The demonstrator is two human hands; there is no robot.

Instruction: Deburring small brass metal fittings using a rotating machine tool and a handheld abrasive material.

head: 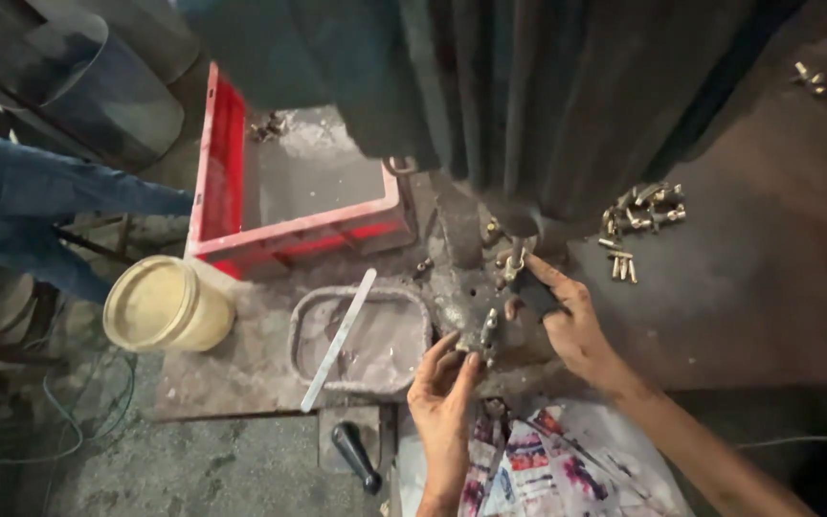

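Left hand (pixel 442 383) pinches brass fitting (pixel 486 333); right hand (pixel 567 321) holds fitting (pixel 514 263) under press (pixel 528 115); tray (pixel 318 359) beside.

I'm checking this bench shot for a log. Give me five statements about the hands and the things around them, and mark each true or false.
1. The left hand holds a small metal fitting at its fingertips. True.
2. The right hand rests inside the red crate. False: it reaches to a brass part under the dark machine, away from the crate.
3. A flat metal strip lies slanted across the grey tray. True.
4. The cream tub stands right of the machine. False: it stands far left, beside the crate.
5. A pile of brass fittings lies right of the machine's base. True.
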